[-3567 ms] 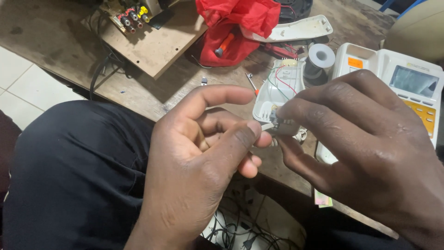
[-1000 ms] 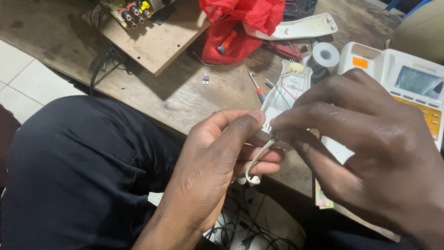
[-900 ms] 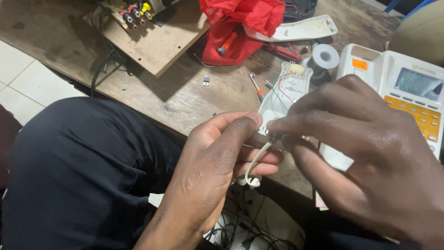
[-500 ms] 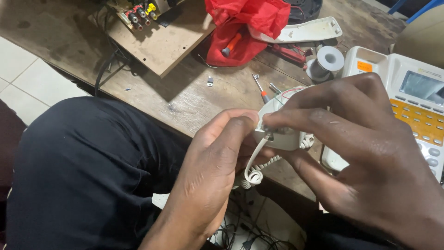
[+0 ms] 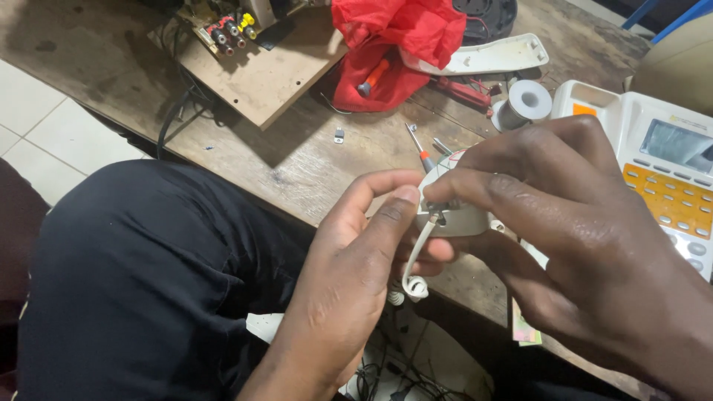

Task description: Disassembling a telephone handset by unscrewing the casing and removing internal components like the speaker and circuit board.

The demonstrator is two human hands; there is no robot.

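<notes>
My left hand (image 5: 349,297) reaches up from below, its thumb and forefinger pinching the end of a white coiled cord (image 5: 416,271) where it enters a white plastic handset part (image 5: 460,219). My right hand (image 5: 587,245) comes in from the right and grips that white part from above, with its fingertips on the small plug at the cord's end. The cord's curl hangs down between both hands, over the edge of the wooden table (image 5: 297,163). Most of the white part is hidden under my right fingers.
A white desk telephone base (image 5: 661,171) with orange keys lies at right. A red cloth (image 5: 394,44), a small screwdriver (image 5: 420,148), a solder roll (image 5: 527,100), a white handset shell (image 5: 490,58) and a board with coloured sockets (image 5: 238,52) sit on the table. Cables lie on the floor below.
Both hands have stayed together at the table edge. The white part has come up between my fingers and the cord's curl now hangs lower, under my left thumb.
</notes>
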